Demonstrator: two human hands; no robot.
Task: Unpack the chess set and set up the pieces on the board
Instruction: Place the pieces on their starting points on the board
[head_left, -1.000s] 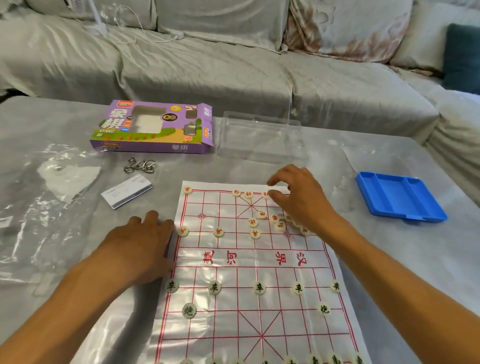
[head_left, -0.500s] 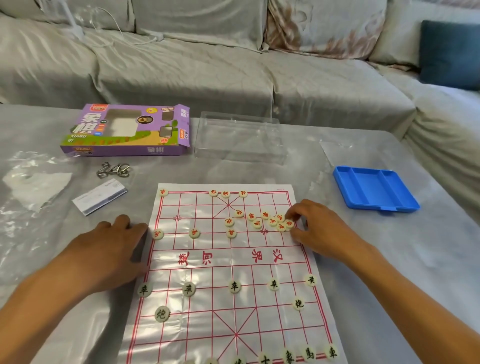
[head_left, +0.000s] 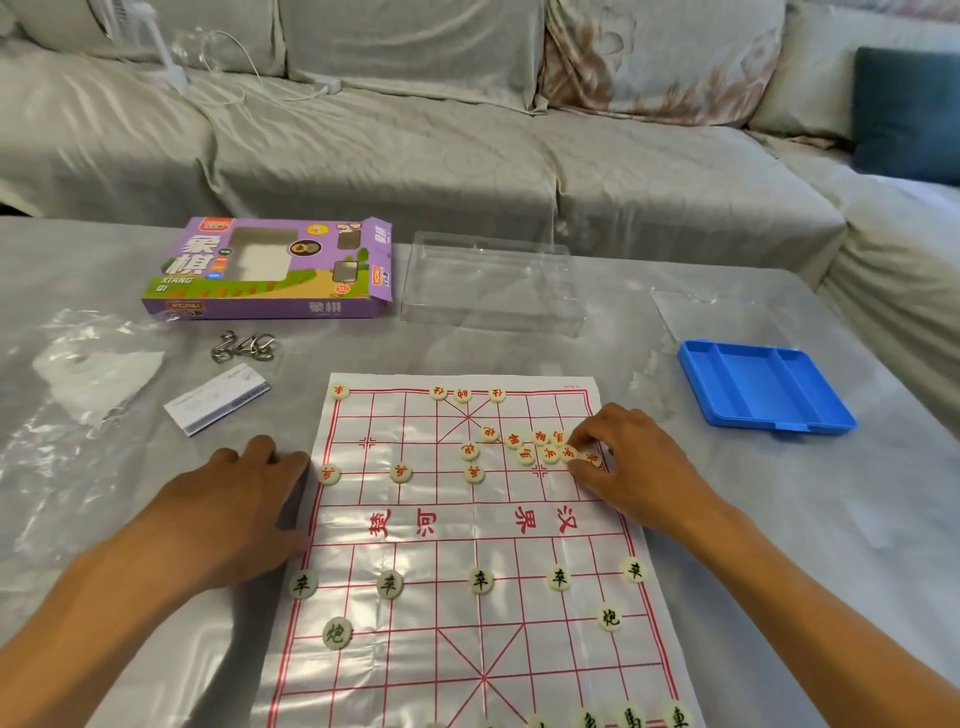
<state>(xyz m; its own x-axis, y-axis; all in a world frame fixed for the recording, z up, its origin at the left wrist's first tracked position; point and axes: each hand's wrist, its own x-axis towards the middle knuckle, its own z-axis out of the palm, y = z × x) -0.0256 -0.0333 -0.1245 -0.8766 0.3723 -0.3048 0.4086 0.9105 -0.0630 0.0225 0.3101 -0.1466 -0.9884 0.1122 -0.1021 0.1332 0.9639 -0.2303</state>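
Right hand (head_left: 631, 462) just came back from the far row to the loose red pieces (head_left: 540, 447), fingers pinching one. Left hand (head_left: 234, 512) flat, pinning the board (head_left: 470, 540) to the bench. Red's still half-placed.

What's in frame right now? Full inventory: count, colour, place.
board sheet: 1, white with red grid, table centre
red-lettered pieces: about 15, cream; some placed, a loose cluster at far right of sheet
black-lettered pieces: about 11 visible, cream; near half, some cut off at the frame edge
box: 1, purple, far left
clear tray: 1, transparent, right of box
blue tray: 1, blue, right side
metal rings: 1 bunch, silver, in front of box
leaflet: 1, white, left of sheet
plastic bags: clear, far left
sofa: 1, grey, behind table
left hand: flat on sheet's left edge
right hand: pinching a red-lettered piece in the cluster
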